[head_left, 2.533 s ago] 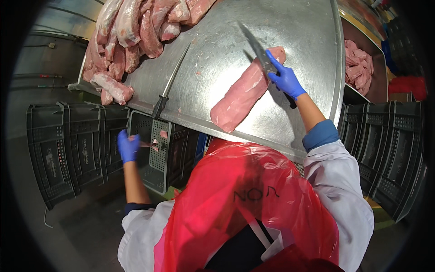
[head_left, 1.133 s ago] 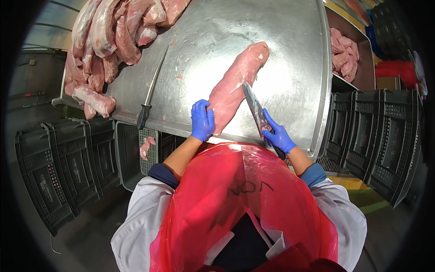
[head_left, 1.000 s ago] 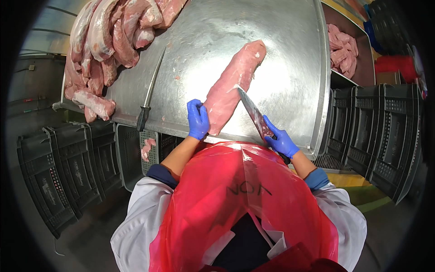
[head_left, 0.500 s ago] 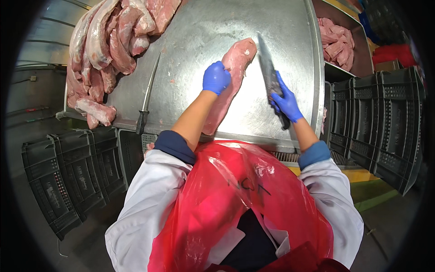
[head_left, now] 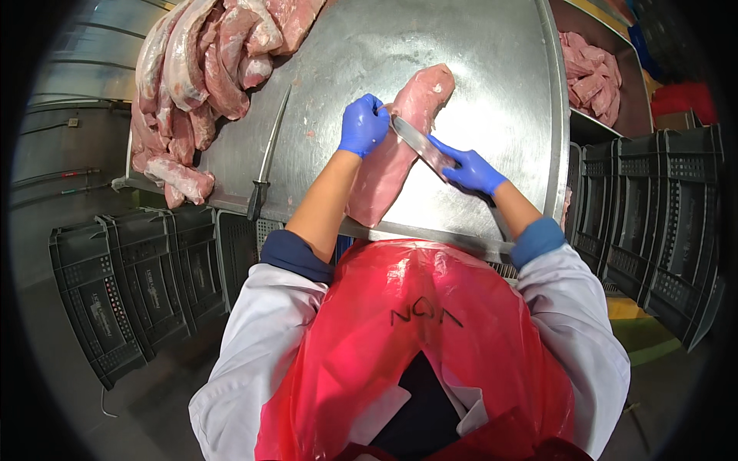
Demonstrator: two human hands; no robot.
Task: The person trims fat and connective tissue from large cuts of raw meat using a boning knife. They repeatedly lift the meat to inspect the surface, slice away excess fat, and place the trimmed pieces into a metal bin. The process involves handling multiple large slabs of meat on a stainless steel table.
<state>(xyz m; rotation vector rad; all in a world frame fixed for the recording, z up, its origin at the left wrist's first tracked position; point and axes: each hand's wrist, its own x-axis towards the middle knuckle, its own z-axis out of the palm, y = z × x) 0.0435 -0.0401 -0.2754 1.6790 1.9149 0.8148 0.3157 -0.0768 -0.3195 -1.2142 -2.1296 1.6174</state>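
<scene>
- Left hand [head_left: 365, 125], blue-gloved: fingers curled closed, pinching a thin flap [head_left: 387, 108] at the left edge of the meat piece
- Right hand [head_left: 470, 170], also blue-gloved: gripping the knife [head_left: 419, 143] – blade angled up and left across the meat, tip near the left fingers
- Meat piece [head_left: 380, 177]: lies lengthwise on the metal table [head_left: 484, 54], its lower end near the edge by the red apron [head_left: 415, 338]
- Sharpening steel [head_left: 275, 138]: left of the meat, well apart, dark handle at the table edge
- Meat pile [head_left: 192, 77]: upper left – long pale cuts, heaped together
</scene>
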